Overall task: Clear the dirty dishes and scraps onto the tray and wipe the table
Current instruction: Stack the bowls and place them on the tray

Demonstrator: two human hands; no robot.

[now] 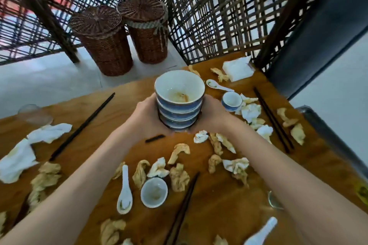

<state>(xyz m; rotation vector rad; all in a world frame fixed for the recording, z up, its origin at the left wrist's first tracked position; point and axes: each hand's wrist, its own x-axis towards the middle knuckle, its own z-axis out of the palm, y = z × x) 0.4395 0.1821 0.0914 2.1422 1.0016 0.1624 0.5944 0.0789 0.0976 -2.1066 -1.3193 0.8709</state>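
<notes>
A stack of blue-and-white bowls (179,103), the top one smeared with sauce, sits between both my hands above the wooden table (219,205). My left hand (145,119) grips its left side and my right hand (211,117) grips its right side. Small white cups (154,192) (231,101), white spoons (125,193) (216,85) (262,233), dark chopsticks (83,125) (272,119) (183,209), crumpled napkins (47,132) (238,68) and several yellowish food scraps (179,179) lie scattered on the table. The grey edge at the right (328,131) may be the tray.
Two lidded wicker baskets (103,40) (147,30) stand on the floor beyond the table's far edge. A dark lattice screen (219,16) rises behind the table. A clear glass (34,114) lies at the far left, another glass (273,200) near my right forearm.
</notes>
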